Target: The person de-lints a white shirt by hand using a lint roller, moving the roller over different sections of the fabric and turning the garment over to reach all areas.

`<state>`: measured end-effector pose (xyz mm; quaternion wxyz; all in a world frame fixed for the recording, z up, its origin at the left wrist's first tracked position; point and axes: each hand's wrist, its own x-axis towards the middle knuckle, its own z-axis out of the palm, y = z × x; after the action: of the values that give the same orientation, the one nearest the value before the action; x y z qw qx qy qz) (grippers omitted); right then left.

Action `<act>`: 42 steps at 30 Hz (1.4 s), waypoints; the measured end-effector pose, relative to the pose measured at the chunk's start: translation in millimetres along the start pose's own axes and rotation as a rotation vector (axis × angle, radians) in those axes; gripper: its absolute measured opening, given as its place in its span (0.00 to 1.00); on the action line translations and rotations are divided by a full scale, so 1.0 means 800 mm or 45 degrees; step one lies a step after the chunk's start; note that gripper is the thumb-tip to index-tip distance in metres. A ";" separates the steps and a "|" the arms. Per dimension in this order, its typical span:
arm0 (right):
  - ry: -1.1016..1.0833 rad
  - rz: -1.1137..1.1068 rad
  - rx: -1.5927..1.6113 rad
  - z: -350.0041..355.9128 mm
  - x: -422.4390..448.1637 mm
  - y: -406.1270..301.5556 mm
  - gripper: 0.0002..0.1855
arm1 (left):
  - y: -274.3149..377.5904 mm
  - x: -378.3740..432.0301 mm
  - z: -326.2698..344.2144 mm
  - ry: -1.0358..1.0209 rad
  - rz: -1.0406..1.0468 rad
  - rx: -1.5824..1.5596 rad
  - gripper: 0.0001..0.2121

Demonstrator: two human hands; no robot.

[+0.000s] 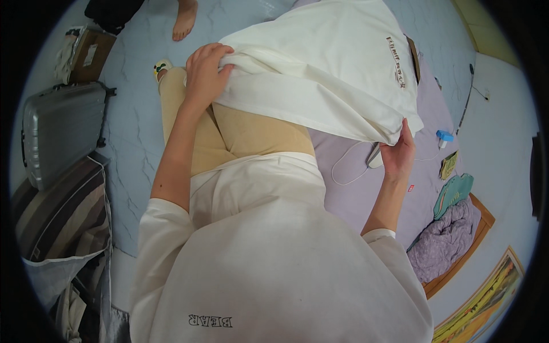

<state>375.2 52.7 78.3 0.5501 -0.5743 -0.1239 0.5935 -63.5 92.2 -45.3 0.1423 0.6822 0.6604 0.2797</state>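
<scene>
A white cloth garment (339, 47), likely a T-shirt, is spread over my thighs and the lilac bedsheet (339, 154). Brown writing is printed near its right side. My left hand (208, 70) grips its left edge, thumb and fingers pinching gathered fabric. At the near right corner, my right hand (399, 150) pinches the hem between thumb and fingers. A loose fold runs across the garment between both hands. Under the right hand, a white device (375, 157) with a white cord lies on the sheet, partly hidden.
To the left stand a silver suitcase (64, 128), a cardboard box (91, 55) and a striped bag (64, 210). Another person's bare foot (185, 21) rests on the marbled floor. A blue charger (444, 136), a teal item (454, 193) and a purple quilt (446, 240) lie on the bed's right side.
</scene>
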 end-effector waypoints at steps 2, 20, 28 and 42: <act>-0.116 -0.021 -0.196 0.002 0.001 -0.006 0.22 | 0.003 0.020 -0.004 -0.076 -0.043 -0.089 0.09; -0.138 -0.825 -1.598 0.030 0.034 0.047 0.25 | 0.117 0.084 -0.077 -0.175 -0.346 -1.390 0.06; -0.144 -0.538 -1.759 0.111 0.138 0.040 0.26 | 0.151 0.120 -0.088 -0.179 -0.120 -1.168 0.09; -0.203 -0.912 -1.312 0.169 0.112 -0.151 0.11 | 0.182 0.171 -0.099 -0.009 0.003 -1.062 0.10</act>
<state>350.0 233.6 165.1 0.3567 -0.6425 -0.6189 0.2775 7.4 200.0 126.9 0.4085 0.5676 0.4893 0.5211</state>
